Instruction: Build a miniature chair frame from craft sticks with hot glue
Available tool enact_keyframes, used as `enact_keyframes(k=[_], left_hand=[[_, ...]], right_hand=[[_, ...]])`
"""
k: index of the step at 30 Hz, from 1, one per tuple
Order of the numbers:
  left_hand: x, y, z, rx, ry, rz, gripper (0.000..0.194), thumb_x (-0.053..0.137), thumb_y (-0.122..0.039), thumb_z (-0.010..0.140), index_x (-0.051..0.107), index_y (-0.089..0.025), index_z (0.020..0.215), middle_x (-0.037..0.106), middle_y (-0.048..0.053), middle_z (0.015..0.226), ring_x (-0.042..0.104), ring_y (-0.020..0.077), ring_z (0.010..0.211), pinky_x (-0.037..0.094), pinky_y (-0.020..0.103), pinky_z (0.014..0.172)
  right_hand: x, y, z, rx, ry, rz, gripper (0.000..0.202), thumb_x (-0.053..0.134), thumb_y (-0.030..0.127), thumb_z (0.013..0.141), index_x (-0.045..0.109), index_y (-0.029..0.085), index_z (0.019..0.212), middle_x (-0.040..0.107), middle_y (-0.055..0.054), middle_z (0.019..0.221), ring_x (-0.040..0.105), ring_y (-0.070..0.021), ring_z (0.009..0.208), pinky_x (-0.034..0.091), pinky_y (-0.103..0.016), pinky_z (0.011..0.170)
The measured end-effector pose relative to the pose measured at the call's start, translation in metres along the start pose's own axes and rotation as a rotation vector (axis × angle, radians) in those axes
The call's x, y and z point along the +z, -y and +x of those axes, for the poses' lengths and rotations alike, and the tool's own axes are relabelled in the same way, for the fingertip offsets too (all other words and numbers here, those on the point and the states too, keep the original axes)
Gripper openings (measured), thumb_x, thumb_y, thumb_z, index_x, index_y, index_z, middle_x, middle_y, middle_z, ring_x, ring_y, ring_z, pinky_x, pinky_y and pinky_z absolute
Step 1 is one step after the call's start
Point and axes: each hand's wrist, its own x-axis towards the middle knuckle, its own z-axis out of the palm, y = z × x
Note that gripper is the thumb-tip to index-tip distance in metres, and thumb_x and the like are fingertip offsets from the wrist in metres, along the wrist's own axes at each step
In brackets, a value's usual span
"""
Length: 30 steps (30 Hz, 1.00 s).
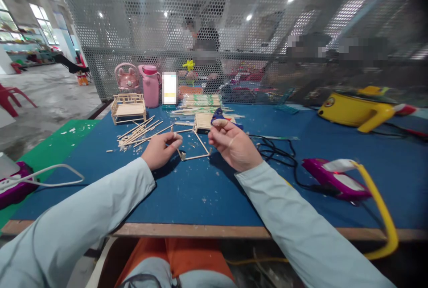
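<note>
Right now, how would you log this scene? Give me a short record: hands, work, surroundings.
Left hand: at the left side of the stick frame, fingers curled; grip unclear
Right hand: by the frame's right side, fingertips close together; whether it holds anything is unclear
Surface: blue table
Loose sticks: piled beyond the left hand
Rear left: stick bench, pink flask
Right: yellow pot, purple power strip

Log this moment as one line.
left grip: at left side of stick frame | right grip: near frame's right corner, fingers curled, contents unclear | frame: on blue tabletop | loose sticks: left of frame
</note>
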Motion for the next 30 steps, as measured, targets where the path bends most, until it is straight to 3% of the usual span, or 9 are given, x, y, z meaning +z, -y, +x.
enact_keyframes(k=[3, 7, 10, 13, 19, 30], left_hand=[[0.000, -0.001, 0.000, 0.001, 0.006, -0.004, 0.022, 0.049, -0.029, 0.080, 0.063, -0.014, 0.087, 0.067, 0.005, 0.086, 0.059, 0.0146, 0.077, 0.045, 0.026, 0.072], [0.000, -0.001, 0.000, 0.013, 0.022, -0.001, 0.022, 0.048, -0.029, 0.080, 0.063, -0.014, 0.086, 0.067, 0.005, 0.085, 0.059, 0.0145, 0.077, 0.044, 0.026, 0.073], [0.001, 0.003, 0.000, -0.004, 0.040, -0.022, 0.022, 0.049, -0.030, 0.080, 0.062, -0.014, 0.086, 0.066, 0.005, 0.084, 0.058, 0.0141, 0.076, 0.043, 0.027, 0.074], [0.003, 0.010, 0.001, -0.099, 0.098, -0.088, 0.024, 0.049, -0.033, 0.078, 0.061, -0.014, 0.085, 0.064, 0.003, 0.076, 0.054, 0.0120, 0.066, 0.042, 0.026, 0.068], [0.003, 0.014, 0.004, -0.275, 0.162, -0.278, 0.023, 0.056, -0.037, 0.072, 0.059, -0.014, 0.075, 0.056, -0.001, 0.064, 0.047, 0.0084, 0.056, 0.038, 0.023, 0.059], [0.003, 0.007, 0.004, -0.290, 0.200, -0.330, 0.010, 0.060, -0.022, 0.068, 0.057, -0.012, 0.068, 0.054, -0.002, 0.060, 0.046, 0.0074, 0.055, 0.036, 0.023, 0.059]], right_hand=[[0.001, -0.001, -0.001, -0.046, -0.023, -0.037, 0.040, 0.080, 0.019, 0.044, 0.050, 0.020, 0.071, 0.050, 0.009, 0.063, 0.049, -0.0040, 0.055, 0.043, -0.017, 0.054], [0.000, -0.003, -0.001, -0.032, -0.054, -0.141, 0.036, 0.074, 0.039, 0.057, 0.045, 0.020, 0.065, 0.049, 0.008, 0.053, 0.045, -0.0046, 0.043, 0.036, -0.016, 0.039], [-0.002, -0.005, -0.001, 0.015, -0.022, -0.226, 0.044, 0.055, 0.056, 0.072, 0.037, 0.020, 0.056, 0.038, 0.008, 0.039, 0.034, -0.0040, 0.031, 0.026, -0.017, 0.031], [-0.002, -0.011, -0.003, 0.119, 0.077, -0.403, 0.051, 0.037, 0.060, 0.081, 0.039, 0.018, 0.051, 0.034, 0.006, 0.035, 0.031, -0.0039, 0.028, 0.023, -0.017, 0.030], [0.011, -0.029, -0.008, 0.311, 0.180, -0.676, 0.025, 0.056, 0.037, 0.077, 0.047, 0.018, 0.063, 0.049, 0.005, 0.050, 0.045, -0.0056, 0.038, 0.033, -0.016, 0.032], [0.017, -0.034, -0.005, 0.343, 0.210, -0.772, 0.031, 0.059, 0.035, 0.073, 0.045, 0.017, 0.052, 0.045, 0.006, 0.042, 0.039, -0.0043, 0.035, 0.028, -0.018, 0.036]])
